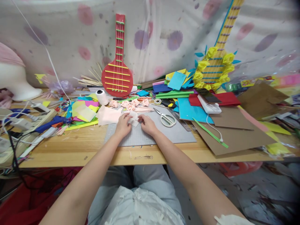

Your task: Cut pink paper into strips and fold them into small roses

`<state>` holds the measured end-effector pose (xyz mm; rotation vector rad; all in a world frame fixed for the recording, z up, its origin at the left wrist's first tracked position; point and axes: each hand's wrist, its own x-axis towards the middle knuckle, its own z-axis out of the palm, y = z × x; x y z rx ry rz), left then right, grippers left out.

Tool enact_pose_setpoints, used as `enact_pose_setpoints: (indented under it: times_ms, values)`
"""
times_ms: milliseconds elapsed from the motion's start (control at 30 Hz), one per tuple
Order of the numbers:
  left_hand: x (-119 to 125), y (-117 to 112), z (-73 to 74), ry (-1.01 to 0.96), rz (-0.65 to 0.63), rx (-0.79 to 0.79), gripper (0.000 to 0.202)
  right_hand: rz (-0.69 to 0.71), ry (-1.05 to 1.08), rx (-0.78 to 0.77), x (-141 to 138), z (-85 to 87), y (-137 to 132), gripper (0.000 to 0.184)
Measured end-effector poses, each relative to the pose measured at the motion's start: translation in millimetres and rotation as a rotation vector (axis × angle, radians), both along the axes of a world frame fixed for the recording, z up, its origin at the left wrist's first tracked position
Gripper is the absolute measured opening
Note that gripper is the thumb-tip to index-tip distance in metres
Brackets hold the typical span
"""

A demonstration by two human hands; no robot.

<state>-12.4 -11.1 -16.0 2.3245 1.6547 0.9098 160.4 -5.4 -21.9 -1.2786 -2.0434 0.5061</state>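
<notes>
A small pale, whitish-pink piece of paper (pixel 134 119) is between my two hands, above the grey cutting mat (pixel 150 137). My left hand (pixel 124 125) pinches its left side with curled fingers. On the other side, the bent fingers of my right hand (pixel 148 125) close on its right edge; the fingertips are partly hidden. Just beyond lie several pink paper flowers (pixel 131 104). A sheet of light pink crepe paper (pixel 109 115) rests left of my left hand. To the right, scissors (pixel 167 120) with pale handles lie slightly open on the mat.
Behind stand a red paper lute (pixel 117 76) and a yellow one with paper flowers (pixel 214 68). A white thread spool (pixel 102 97) and coloured paper scraps (pixel 84 109) are at left, near a power strip (pixel 44 120). Brown cardboard (pixel 236 137) covers the right side.
</notes>
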Motion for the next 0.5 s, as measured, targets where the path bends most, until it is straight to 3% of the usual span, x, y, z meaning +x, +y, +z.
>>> enact_pose_setpoints:
  times_ms: [133,267,500]
  values:
    - [0,0,-0.7,0.026,-0.147,-0.068,0.045,0.054,-0.077,0.021,-2,3.6,-3,0.044]
    - [0,-2,-3.6,-0.064,-0.109,-0.136,0.056,0.03,-0.164,0.062,-4,5.7,-4,0.05]
    - [1,-1,-7.4,-0.072,-0.108,-0.118,0.052,-0.009,-0.339,0.131,-14,8.9,-5,0.038]
